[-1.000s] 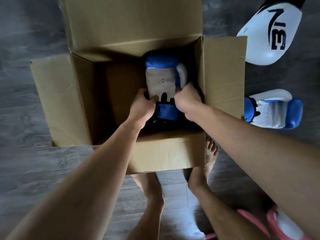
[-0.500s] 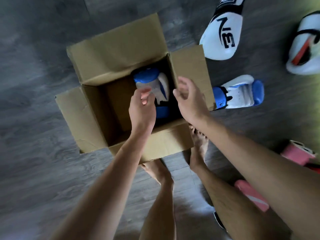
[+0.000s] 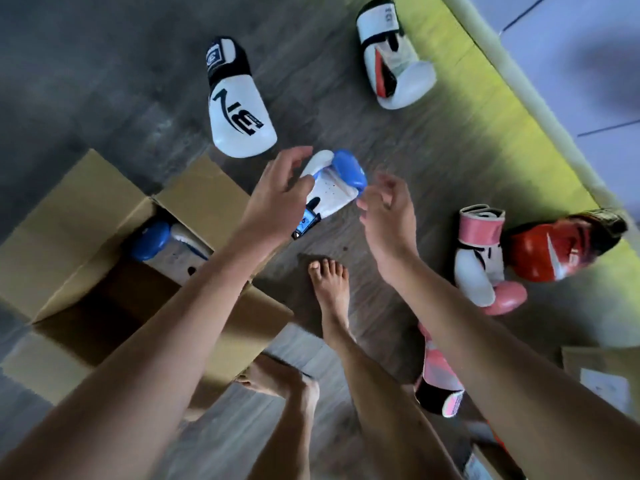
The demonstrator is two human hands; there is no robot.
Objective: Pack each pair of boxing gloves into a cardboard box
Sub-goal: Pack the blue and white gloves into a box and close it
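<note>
An open cardboard box (image 3: 86,209) stands on the floor at the left, with one blue-and-white boxing glove (image 3: 162,242) inside it. Its partner, a second blue-and-white glove (image 3: 334,183), lies on the floor just right of the box. My left hand (image 3: 277,195) hovers over that glove's cuff end, fingers spread and loosely bent, holding nothing. On the glove's other side my right hand (image 3: 388,209) hangs with relaxed, curled fingers, also empty. Neither hand plainly touches the glove.
A white-and-black glove (image 3: 239,112) and a white glove with red trim (image 3: 394,60) lie farther away. A pink-and-white glove (image 3: 481,258), a red glove (image 3: 550,251) and another pink glove (image 3: 440,379) lie at the right. My bare feet (image 3: 329,289) stand beside the box. A yellow-green mat (image 3: 502,109) borders the floor.
Both hands let go of the glove in the box, lifted out and swung right over the second blue-and-white glove. The view turned right, bringing more gloves into sight.
</note>
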